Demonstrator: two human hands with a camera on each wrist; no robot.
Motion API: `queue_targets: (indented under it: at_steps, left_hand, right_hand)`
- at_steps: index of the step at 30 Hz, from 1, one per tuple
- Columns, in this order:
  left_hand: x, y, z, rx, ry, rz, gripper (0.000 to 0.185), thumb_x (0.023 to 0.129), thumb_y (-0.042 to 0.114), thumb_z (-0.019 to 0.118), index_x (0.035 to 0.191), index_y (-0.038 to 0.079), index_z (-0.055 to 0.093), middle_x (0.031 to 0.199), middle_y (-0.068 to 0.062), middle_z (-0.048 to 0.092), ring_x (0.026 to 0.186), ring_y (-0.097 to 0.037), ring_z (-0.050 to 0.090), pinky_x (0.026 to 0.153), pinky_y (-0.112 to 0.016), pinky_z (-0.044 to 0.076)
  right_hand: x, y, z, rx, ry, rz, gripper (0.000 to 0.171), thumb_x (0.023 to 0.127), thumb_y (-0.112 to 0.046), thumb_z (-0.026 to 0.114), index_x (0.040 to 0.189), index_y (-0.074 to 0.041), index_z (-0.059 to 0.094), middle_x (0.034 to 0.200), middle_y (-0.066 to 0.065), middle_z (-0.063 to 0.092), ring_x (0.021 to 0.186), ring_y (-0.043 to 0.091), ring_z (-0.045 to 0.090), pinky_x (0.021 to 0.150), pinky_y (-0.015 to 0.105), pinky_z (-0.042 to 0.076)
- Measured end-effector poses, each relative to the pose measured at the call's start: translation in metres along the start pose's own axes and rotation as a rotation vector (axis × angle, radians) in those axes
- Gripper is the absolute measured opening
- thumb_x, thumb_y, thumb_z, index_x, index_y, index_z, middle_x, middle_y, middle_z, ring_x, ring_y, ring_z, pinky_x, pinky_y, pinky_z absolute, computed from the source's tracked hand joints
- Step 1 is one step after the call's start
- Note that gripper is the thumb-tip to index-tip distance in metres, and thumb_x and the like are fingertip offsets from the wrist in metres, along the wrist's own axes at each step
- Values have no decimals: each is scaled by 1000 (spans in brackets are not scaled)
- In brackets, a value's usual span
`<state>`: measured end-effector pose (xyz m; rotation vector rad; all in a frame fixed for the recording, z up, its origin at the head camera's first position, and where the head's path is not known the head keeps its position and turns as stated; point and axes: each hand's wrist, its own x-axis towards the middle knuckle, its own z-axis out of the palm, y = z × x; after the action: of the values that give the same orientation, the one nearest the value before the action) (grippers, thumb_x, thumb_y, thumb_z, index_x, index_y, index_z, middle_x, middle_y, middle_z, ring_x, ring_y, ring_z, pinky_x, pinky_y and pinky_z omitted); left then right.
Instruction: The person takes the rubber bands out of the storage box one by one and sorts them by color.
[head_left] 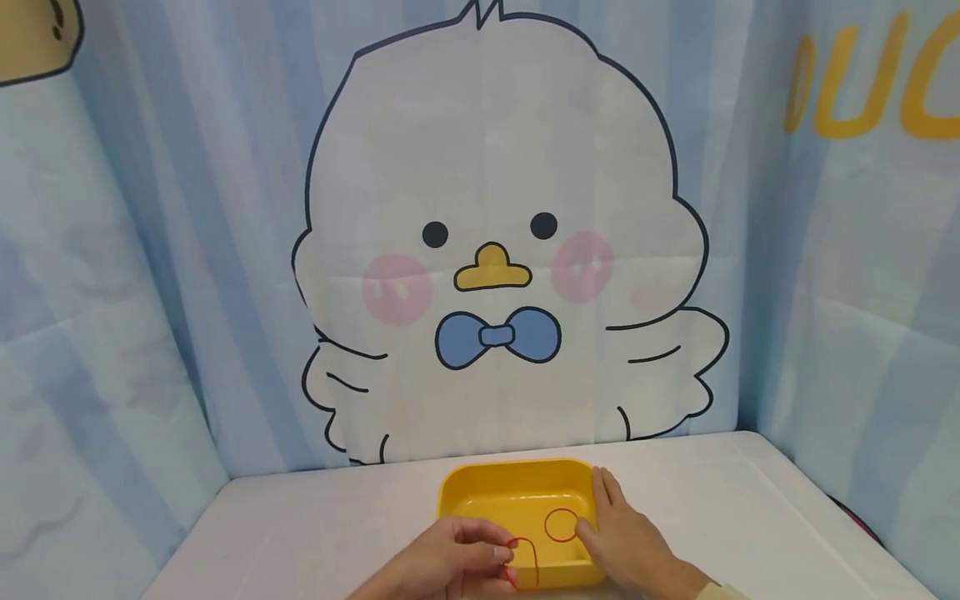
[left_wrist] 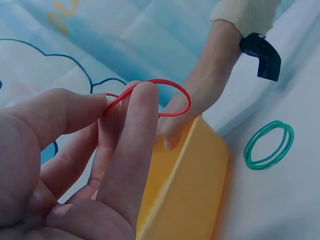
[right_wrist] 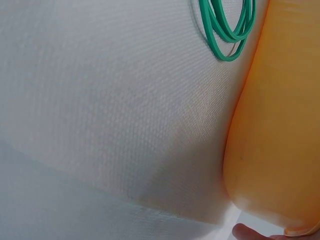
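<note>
White cloth covers the table, and from my remote seat I see the left hand grip pinching a red rubber band over the yellow tray, which the right hand, fingers flat, steadies.

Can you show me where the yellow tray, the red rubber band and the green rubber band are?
yellow tray [head_left: 517, 477], head view, far rim.
red rubber band [left_wrist: 172, 86], left wrist view, top of its loop.
green rubber band [left_wrist: 265, 162], left wrist view, lower strand.

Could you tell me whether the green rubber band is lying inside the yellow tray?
No, the green rubber band lies on the white table beside the yellow tray.
</note>
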<state>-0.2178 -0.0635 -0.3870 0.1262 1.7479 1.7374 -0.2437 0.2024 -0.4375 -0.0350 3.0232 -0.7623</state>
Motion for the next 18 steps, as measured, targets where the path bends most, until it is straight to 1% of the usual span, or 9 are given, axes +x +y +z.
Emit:
queue_targets:
  at_steps: [2,4,7,10,14,17,18]
  left_hand:
    - [-4,-3,2,38,12,-28,49,78,34,79,119,8,67,107,-8,74,85,-13,74,86,-24,57]
    - [-5,-7,3,85,19,-49,49,79,36,78,118,9,68,105,-6,75,84,-12,73,87,-25,58]
    - [-5,-14,3,150,16,-62,43,83,36,76,116,10,69,103,-3,74,83,-12,69,88,-28,58]
    - [-5,-24,2,180,6,-59,35,87,31,73,114,9,70,101,-2,74,82,-13,67,87,-29,59]
    - [-5,-36,-1,164,-43,-28,27,90,27,71,109,8,71,102,-3,75,83,-14,68,85,-32,59]
    - [-5,-44,-5,150,-116,8,26,92,25,68,111,8,71,103,-2,75,85,-11,68,85,-30,59]
    - [-4,-47,-7,153,-137,26,27,93,24,67,112,4,70,102,0,75,84,-9,67,84,-28,59]
  right_hand:
    - [0,0,0,-1,0,-2,81,94,-35,48,155,7,15,161,28,18,83,24,57,96,55,51]
    - [0,0,-1,-3,0,-3,81,94,-35,48,155,7,15,161,28,18,83,24,57,96,55,52]
    - [0,1,-1,-4,1,-6,80,95,-35,48,155,7,15,161,28,18,83,24,57,96,54,52]
    - [0,0,-1,-2,2,-5,80,95,-35,48,155,7,15,161,29,18,84,24,58,97,55,51]
    - [0,-1,-2,0,-1,-1,80,95,-35,47,155,7,14,161,29,18,87,26,58,98,56,49]
    - [-1,-2,-2,1,-7,5,80,95,-35,47,155,7,14,161,29,18,87,25,58,98,56,50]
    - [-1,-2,-2,2,-8,5,80,95,-35,47,155,7,14,161,28,18,86,25,58,98,55,50]
